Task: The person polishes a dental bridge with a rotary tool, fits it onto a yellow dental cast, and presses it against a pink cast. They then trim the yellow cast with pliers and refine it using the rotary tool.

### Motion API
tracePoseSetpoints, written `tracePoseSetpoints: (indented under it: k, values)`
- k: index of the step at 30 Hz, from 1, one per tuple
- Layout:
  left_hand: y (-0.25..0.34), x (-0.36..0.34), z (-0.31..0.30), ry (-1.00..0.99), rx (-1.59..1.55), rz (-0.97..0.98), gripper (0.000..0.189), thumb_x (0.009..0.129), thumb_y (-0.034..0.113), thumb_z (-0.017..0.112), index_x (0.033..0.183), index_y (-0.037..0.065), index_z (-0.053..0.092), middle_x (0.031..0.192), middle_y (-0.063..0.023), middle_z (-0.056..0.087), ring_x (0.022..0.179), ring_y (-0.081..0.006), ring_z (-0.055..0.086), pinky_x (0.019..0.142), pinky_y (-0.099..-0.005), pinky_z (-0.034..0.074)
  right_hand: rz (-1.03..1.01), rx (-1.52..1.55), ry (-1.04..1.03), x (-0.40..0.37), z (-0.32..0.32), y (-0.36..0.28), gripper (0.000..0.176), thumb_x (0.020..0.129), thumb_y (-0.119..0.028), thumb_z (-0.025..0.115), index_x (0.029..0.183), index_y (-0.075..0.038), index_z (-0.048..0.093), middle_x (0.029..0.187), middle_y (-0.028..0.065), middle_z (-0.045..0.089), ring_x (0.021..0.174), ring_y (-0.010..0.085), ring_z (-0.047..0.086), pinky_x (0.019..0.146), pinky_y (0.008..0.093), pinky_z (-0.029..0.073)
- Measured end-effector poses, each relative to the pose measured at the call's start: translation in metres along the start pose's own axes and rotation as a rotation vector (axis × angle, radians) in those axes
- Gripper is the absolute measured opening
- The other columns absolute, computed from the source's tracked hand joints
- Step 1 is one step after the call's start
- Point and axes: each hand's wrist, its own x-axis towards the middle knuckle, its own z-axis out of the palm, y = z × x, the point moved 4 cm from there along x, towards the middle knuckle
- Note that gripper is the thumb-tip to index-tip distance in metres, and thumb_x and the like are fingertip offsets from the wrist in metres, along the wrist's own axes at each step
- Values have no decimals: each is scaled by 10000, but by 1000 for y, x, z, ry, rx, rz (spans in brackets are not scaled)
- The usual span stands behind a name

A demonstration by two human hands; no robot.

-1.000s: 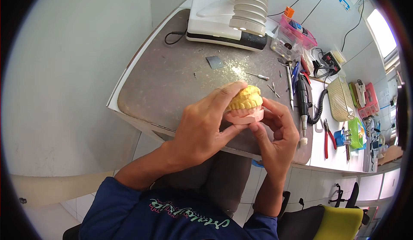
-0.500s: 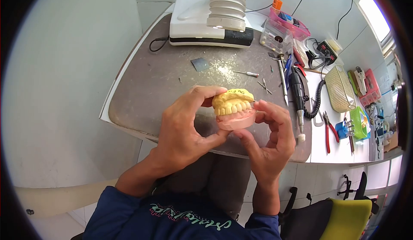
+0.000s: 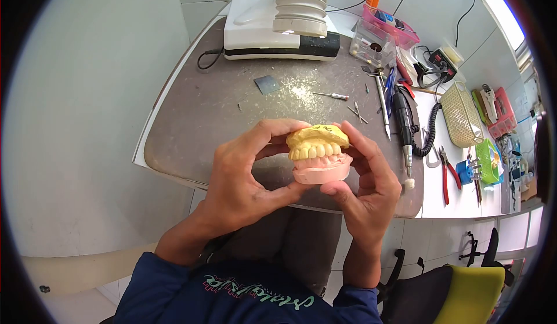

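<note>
Pale wall [image 3: 87,121], grey worktable [image 3: 232,92], white counter [image 3: 432,199], bright window [image 3: 502,8], yellow chair [image 3: 464,295].

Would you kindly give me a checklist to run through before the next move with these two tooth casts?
1. Left hand holds the yellow cast, fingers on top: ok.
2. Right hand holds the pink cast, thumb beneath: ok.
3. Yellow cast sits on the pink cast, fronts closed together: ok.
4. Back teeth contact: cannot tell, fingers hide it.
5. Drill lies on the table, apart from both hands: ok.
</note>
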Motion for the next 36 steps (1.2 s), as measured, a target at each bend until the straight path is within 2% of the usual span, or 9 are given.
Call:
tracePoseSetpoints:
  k: [2, 9, 14, 20, 28, 36]
  values:
    - [0, 0, 0, -3, 0, 0, 534, 726, 101, 816, 1200, 24, 583, 1128, -148, 685, 1038, -247, 690, 940, -352, 545, -11, -1, 31, 0, 0, -2, 718, 687, -223, 878, 1296, 21, 586, 1152, 155, 664, 1006, 211, 659, 844, 318, 539]
    - [-1, -1, -1, -14, -4, -12, 543, 716, 116, 821, 1200, 25, 593, 1106, -143, 693, 1026, -243, 694, 930, -350, 546, -27, -71, 32, 0, -2, -4, 676, 695, -225, 873, 1264, 24, 609, 1120, 154, 671, 983, 205, 661, 852, 319, 538]
    - [-1, -1, -2, -36, 1, -21, 551, 697, 129, 828, 1189, 26, 602, 1063, -137, 700, 997, -234, 702, 908, -343, 549, 35, -53, 39, -1, -2, -4, 681, 689, -232, 879, 1262, 21, 613, 1079, 137, 673, 954, 190, 663, 833, 309, 539]
    - [-1, 0, -1, -33, 8, -1, 553, 697, 124, 823, 1193, 25, 599, 1062, -138, 701, 995, -235, 703, 908, -343, 549, 14, -56, 41, -1, -2, -3, 685, 685, -233, 882, 1259, 26, 612, 1092, 143, 673, 949, 192, 666, 834, 309, 542]
    - [-3, 0, 0, -58, -88, -23, 560, 709, 14, 778, 1229, 24, 572, 1155, -139, 677, 1096, -240, 667, 978, -352, 525, -115, -148, 47, -2, -1, -7, 737, 653, -273, 892, 1261, 30, 608, 1158, 187, 658, 994, 237, 671, 829, 330, 560]
    - [-3, 0, 1, -70, -123, -29, 573, 700, -30, 771, 1230, 28, 563, 1208, -140, 660, 1126, -239, 652, 1004, -352, 509, -180, -186, 56, -4, -1, -10, 749, 643, -275, 894, 1266, 26, 608, 1175, 206, 645, 1013, 259, 671, 831, 346, 569]
